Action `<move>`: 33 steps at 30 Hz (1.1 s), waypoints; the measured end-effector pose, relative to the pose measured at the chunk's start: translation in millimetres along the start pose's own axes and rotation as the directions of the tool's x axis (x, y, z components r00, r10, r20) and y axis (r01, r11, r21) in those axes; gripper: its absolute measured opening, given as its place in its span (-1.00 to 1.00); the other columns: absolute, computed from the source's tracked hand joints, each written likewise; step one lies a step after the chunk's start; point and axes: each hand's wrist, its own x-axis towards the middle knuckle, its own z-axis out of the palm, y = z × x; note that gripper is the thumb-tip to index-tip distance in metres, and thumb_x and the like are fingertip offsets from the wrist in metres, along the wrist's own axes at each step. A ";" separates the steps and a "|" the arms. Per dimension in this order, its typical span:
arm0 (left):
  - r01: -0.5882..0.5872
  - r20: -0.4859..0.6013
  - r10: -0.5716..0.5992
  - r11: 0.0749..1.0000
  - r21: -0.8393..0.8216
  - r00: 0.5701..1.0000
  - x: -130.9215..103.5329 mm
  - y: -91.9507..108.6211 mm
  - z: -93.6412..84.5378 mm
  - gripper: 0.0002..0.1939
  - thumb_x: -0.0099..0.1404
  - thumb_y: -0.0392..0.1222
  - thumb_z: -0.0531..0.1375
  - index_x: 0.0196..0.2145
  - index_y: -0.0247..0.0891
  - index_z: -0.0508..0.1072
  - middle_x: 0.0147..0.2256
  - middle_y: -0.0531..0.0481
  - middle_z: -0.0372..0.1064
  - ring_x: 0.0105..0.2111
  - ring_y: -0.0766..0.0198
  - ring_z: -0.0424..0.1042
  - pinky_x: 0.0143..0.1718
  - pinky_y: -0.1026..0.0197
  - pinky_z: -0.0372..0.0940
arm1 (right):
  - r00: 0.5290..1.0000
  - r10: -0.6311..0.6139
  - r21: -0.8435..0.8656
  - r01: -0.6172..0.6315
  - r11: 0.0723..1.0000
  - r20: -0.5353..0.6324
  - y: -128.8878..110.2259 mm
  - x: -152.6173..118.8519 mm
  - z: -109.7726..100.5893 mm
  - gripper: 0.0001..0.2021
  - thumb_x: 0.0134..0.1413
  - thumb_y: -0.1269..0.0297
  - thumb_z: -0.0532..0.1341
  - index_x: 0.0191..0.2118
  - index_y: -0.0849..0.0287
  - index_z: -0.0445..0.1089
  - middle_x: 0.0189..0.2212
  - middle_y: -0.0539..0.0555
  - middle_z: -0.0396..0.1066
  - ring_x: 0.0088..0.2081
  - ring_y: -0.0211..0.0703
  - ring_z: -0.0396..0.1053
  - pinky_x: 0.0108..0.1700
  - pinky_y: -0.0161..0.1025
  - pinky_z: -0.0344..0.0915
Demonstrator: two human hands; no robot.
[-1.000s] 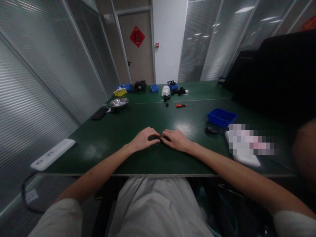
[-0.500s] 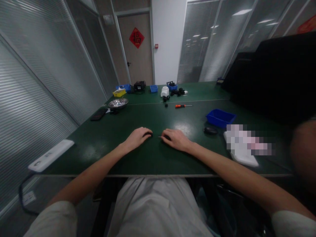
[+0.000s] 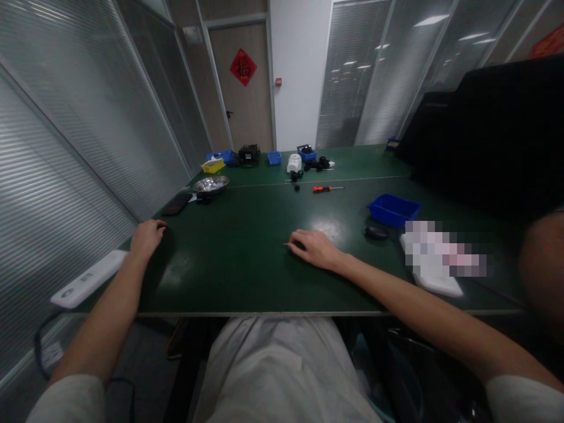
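My right hand [image 3: 312, 248] rests on the green table [image 3: 247, 276] near its middle, fingers pinched on a thin, short, light-coloured piece [image 3: 285, 244] whose tip sticks out to the left. My left hand [image 3: 148, 237] is at the table's left side, beside the white power strip [image 3: 94, 276] and below the dark phone [image 3: 177, 204]. Its fingers are curled together; something small and dark may be at the fingertips, too small to make out. An orange-handled screwdriver [image 3: 322, 189] lies farther back, beyond my right hand.
A metal bowl [image 3: 211, 185] and yellow tray [image 3: 212, 166] stand back left. Black parts [image 3: 319, 164] and a white device [image 3: 294, 163] sit at the back. On the right are a blue tray [image 3: 393, 210], a black mouse [image 3: 376, 233] and part of another person [image 3: 544, 267].
My left hand has moved from the table's middle, near my right hand, out to the left edge. My right hand has stayed in place.
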 end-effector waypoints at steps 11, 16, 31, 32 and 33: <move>0.119 0.051 -0.123 0.990 0.075 0.991 2.0 -16.8 -0.2 -0.69 0.39 -0.27 0.21 0.04 -0.41 0.55 -0.23 -0.02 0.57 -0.26 0.24 0.40 -0.12 0.32 0.20 | 1.000 -0.005 0.002 0.005 1.000 -0.006 -0.4 0.2 0.1 -0.78 0.41 0.14 0.09 -0.10 0.11 0.42 -0.18 0.07 0.48 -0.26 -0.18 0.40 -0.28 -0.27 0.12; 0.107 0.008 -0.108 0.990 0.094 0.994 -2.2 -16.2 -2.8 -0.66 0.37 -0.25 0.22 0.05 -0.46 0.55 -0.22 -0.06 0.57 -0.25 0.24 0.41 -0.14 0.33 0.19 | 1.000 -0.008 -0.013 0.008 1.000 -0.016 2.2 0.0 2.5 -0.79 0.41 0.13 0.10 -0.11 0.10 0.41 -0.20 0.05 0.49 -0.28 -0.18 0.40 -0.30 -0.27 0.10; 0.077 -0.038 -0.070 0.970 0.231 0.997 -8.2 -11.6 -0.3 -0.74 0.35 -0.29 0.19 -0.10 -0.50 0.60 -0.25 -0.16 0.48 -0.24 0.17 0.35 -0.14 0.26 0.17 | 1.000 -0.023 -0.007 0.023 1.000 -0.005 0.4 -1.2 -1.1 -0.77 0.41 0.13 0.10 -0.11 0.12 0.42 -0.19 0.06 0.49 -0.28 -0.19 0.40 -0.29 -0.27 0.11; 0.088 -0.045 -0.079 0.967 0.241 0.996 -9.4 -8.6 -0.2 -0.73 0.36 -0.29 0.17 -0.12 -0.51 0.60 -0.27 -0.17 0.47 -0.26 0.17 0.34 -0.17 0.25 0.17 | 1.000 -0.024 -0.007 0.024 1.000 -0.004 0.6 -1.2 -1.0 -0.77 0.41 0.13 0.10 -0.10 0.12 0.42 -0.19 0.06 0.49 -0.28 -0.19 0.40 -0.29 -0.27 0.11; 0.101 -0.051 -0.091 0.963 0.251 0.995 -10.5 -5.4 -0.1 -0.72 0.37 -0.28 0.15 -0.13 -0.52 0.59 -0.29 -0.18 0.45 -0.29 0.17 0.32 -0.19 0.25 0.16 | 1.000 -0.024 -0.005 0.024 1.000 -0.004 0.8 -1.2 -0.9 -0.78 0.41 0.13 0.10 -0.10 0.12 0.42 -0.19 0.06 0.49 -0.28 -0.19 0.40 -0.29 -0.27 0.11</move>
